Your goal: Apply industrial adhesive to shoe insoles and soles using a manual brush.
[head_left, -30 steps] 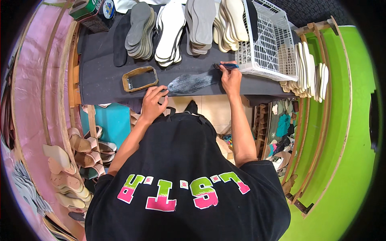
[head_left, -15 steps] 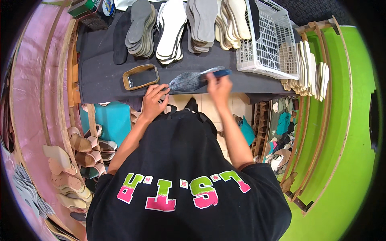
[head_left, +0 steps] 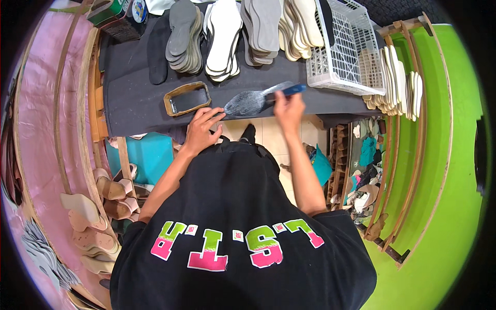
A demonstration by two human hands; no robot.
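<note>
A dark shoe insole, with a whitish sheen over part of its top, lies flat near the front edge of the black-covered table. My left hand has its fingers stretched out, the tips resting on the insole's near left end, the thumb apart. In my closed right hand is a blue-handled brush, blurred by motion; its dark end is over the insole's right half. Just left of the insole stands an open, brown-rimmed container with a dark inside.
Stacks of grey insoles, white insoles and cream insoles line the table's back. A white plastic basket stands at the right, by more pale insoles. Shoe racks flank me; a dark tin sits far left.
My right hand and the brush have moved slightly right along the insole. My left fingertips stay at its left end. The whole view has shifted a little.
</note>
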